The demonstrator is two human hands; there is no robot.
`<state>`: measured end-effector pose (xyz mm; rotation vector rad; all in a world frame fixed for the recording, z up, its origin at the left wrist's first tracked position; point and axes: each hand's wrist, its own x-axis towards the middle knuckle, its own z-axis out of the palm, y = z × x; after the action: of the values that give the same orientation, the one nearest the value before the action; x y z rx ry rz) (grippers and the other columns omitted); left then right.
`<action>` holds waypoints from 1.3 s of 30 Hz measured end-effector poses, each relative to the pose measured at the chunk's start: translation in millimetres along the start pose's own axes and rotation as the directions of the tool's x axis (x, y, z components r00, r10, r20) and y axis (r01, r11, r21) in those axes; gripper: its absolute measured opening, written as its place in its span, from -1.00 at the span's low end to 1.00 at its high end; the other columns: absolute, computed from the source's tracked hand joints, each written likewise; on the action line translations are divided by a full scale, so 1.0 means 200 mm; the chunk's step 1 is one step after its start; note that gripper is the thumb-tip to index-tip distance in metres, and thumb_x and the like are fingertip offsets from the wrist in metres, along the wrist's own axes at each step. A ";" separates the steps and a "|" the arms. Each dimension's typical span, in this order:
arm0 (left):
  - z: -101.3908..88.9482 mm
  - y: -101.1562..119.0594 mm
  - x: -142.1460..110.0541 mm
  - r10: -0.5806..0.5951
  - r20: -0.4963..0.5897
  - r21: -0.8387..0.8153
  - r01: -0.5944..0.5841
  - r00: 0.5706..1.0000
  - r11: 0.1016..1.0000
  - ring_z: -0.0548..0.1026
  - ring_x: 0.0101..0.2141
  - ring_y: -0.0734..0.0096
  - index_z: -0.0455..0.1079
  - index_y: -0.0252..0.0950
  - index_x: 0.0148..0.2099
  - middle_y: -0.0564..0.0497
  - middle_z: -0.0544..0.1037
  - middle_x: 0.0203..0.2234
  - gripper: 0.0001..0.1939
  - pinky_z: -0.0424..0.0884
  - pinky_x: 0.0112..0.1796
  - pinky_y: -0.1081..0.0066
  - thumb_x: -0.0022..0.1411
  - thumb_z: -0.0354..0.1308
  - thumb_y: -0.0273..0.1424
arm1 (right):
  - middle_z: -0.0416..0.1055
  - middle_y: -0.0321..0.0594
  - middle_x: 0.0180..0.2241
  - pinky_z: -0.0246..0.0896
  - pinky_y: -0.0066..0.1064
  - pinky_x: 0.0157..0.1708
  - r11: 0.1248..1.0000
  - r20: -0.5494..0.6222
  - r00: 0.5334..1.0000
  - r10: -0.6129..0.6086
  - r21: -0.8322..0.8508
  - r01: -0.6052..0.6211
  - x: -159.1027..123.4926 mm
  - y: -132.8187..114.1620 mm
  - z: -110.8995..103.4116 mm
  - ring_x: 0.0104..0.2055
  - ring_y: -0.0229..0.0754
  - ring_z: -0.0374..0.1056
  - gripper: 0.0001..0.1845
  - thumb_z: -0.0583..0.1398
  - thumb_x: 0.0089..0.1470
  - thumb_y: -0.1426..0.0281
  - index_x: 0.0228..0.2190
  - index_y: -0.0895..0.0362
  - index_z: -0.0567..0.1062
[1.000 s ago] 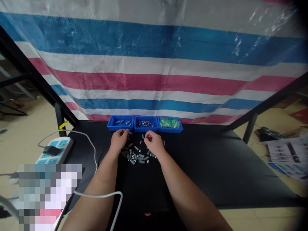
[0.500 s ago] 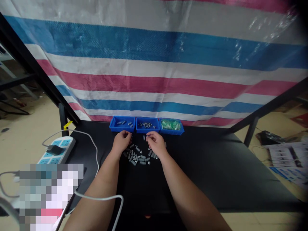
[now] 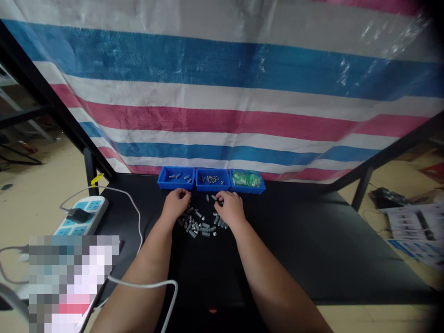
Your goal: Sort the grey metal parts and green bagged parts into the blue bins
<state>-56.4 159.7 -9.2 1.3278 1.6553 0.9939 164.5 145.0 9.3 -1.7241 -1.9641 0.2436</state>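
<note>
My left hand hovers in front of the left blue bin with its fingers curled together; whatever they may hold is hidden. My right hand is curved, thumb and forefinger apart, just right of a small grey metal cylinder. Whether the fingertips touch that cylinder I cannot tell. A second cylinder lies to its left on the black table. Between and below both hands spreads a loose pile of grey metal cylinders and small shiny parts. More cylinders lie in a row under my right hand.
Three blue bins line the back: the left bin with a few cylinders, the middle bin with small metal parts, the right bin with green-and-clear packets. A power strip and white cable lie left. A striped sheet hangs behind.
My right hand has shifted slightly right and its fingers have parted. The cylinder by its fingertips now shows plainly on the table. My left hand has barely moved.
</note>
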 end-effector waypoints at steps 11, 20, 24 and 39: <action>0.00 -0.02 0.01 0.015 0.011 0.003 -0.015 1.000 1.000 0.52 -0.59 0.41 0.41 -0.26 -0.27 0.02 0.58 -0.52 -0.78 0.36 -0.54 0.48 0.15 0.16 -0.21 | 0.50 -0.23 -0.27 0.20 -0.33 -0.17 0.999 0.096 0.995 -0.017 0.038 0.013 0.00 0.10 -0.07 -0.24 -0.13 0.36 -0.79 0.31 -0.06 0.49 -0.30 0.04 0.63; 0.00 -0.01 0.00 0.018 0.001 0.018 -0.018 1.000 1.000 0.53 -0.57 0.38 0.43 -0.26 -0.26 0.02 0.59 -0.53 -0.77 0.36 -0.52 0.47 0.15 0.15 -0.21 | 0.44 -0.18 -0.21 0.29 -0.36 -0.21 0.910 0.022 0.964 -0.265 0.335 0.242 -0.01 0.06 -0.10 -0.25 -0.18 0.38 -0.85 0.17 0.17 0.44 -0.25 0.06 0.54; 0.00 -0.01 0.00 0.030 -0.002 0.030 -0.030 1.000 0.999 0.53 -0.57 0.39 0.43 -0.26 -0.27 0.02 0.59 -0.52 -0.80 0.36 -0.50 0.47 0.15 0.14 -0.24 | 0.35 -0.38 -0.48 0.17 -0.47 -0.46 0.866 0.064 0.973 -0.220 0.473 0.165 -0.02 0.05 -0.09 -0.52 -0.29 0.25 -0.85 0.14 0.14 0.43 -0.23 0.05 0.45; 0.00 0.01 -0.01 0.012 0.018 0.026 -0.013 1.000 1.000 0.52 -0.58 0.41 0.42 -0.25 -0.27 0.05 0.57 -0.53 -0.84 0.33 -0.52 0.49 0.14 0.15 -0.28 | 0.53 -0.09 -0.11 0.42 -0.34 -0.33 0.694 -0.085 0.996 0.022 0.719 0.046 0.05 0.05 0.03 -0.35 -0.21 0.46 -0.41 0.30 0.05 0.27 0.12 0.06 0.39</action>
<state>-55.1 158.7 -7.4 1.3615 1.6537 0.9688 169.5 158.0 3.6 -1.1599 -1.4967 0.8078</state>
